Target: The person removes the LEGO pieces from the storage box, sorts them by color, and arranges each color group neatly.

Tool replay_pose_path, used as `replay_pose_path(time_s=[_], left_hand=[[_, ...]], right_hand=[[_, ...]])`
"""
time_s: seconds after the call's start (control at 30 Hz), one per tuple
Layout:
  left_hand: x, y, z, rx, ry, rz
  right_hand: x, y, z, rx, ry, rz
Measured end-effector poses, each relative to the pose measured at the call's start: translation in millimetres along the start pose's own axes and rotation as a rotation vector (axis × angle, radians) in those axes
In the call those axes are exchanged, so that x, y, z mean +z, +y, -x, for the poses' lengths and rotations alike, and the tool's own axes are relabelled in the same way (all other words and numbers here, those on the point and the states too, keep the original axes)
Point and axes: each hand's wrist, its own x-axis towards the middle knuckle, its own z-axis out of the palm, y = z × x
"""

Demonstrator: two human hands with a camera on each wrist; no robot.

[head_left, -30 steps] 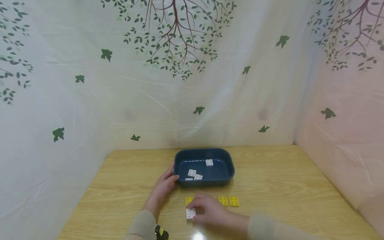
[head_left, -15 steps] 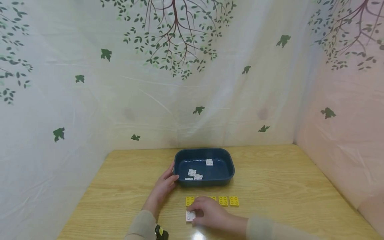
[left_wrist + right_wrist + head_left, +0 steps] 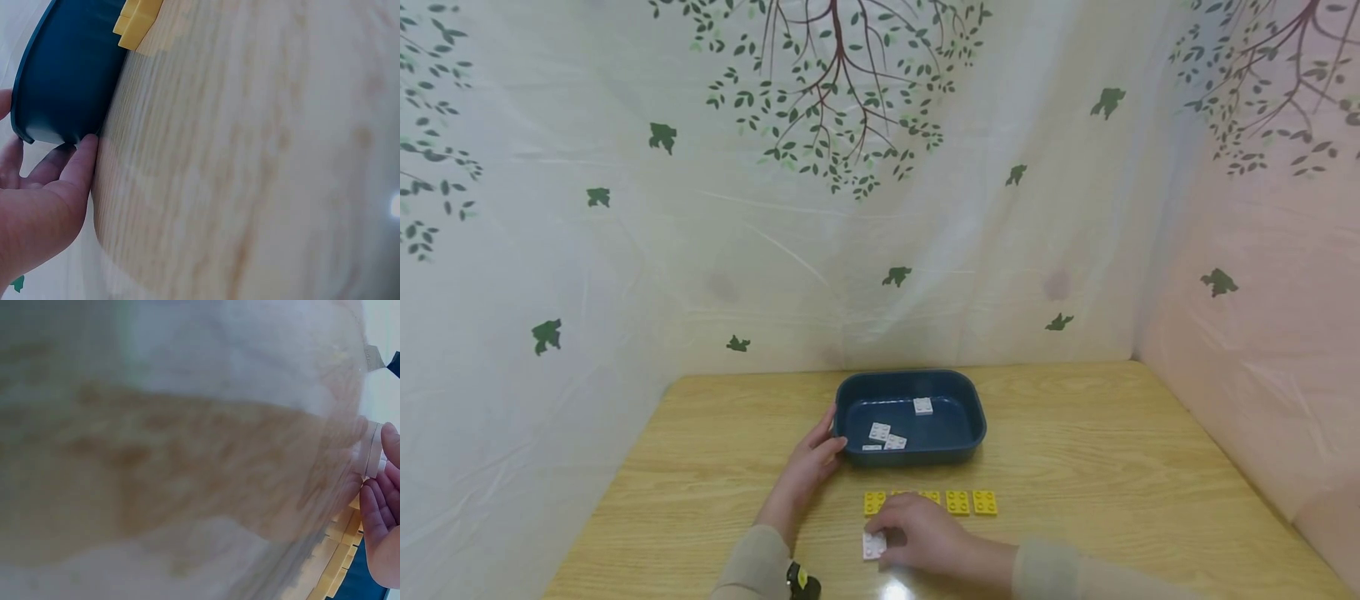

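Right hand (image 3: 927, 533) pinches a white brick (image 3: 873, 547) nearer than yellow bricks (image 3: 957, 502); left hand (image 3: 810, 464) grips blue tray (image 3: 925, 457) at left, likely for steadiness.

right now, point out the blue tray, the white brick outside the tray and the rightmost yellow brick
Blue tray (image 3: 936, 432), head view: bare part of its floor.
White brick outside the tray (image 3: 873, 547), head view: studded top.
Rightmost yellow brick (image 3: 985, 502), head view: middle of its studded top.
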Motion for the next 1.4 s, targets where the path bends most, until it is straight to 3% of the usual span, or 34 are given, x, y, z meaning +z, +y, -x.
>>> replay_pose_path(time_s=[0.67,0.8,0.97,1.07,1.17,1.4], left_hand=[[-1.7,-0.9,-3.7,0.022,-0.021,0.027],[-2.3,-2.8,-4.6,0.041,-0.034,0.054],[-3.0,-2.2,-5.6,0.039,-0.031,0.032],[-3.6,-0.5,-6.1,0.019,-0.024,0.004],[-4.4,0.6,-6.4,0.011,-0.027,-0.008],[-4.0,0.4,-7.5,0.002,-0.026,-0.001]], right_hand=[[0,1,-7,0.029,-0.018,-0.028],[-8,0,-8,0.003,0.05,-0.064],[-29,6,-19,-0.154,0.239,-0.079],[-44,15,-26,-0.187,0.338,-0.088],[-60,26,-33,-0.126,0.378,-0.092],[-91,60,-48,0.13,0.408,-0.156]])
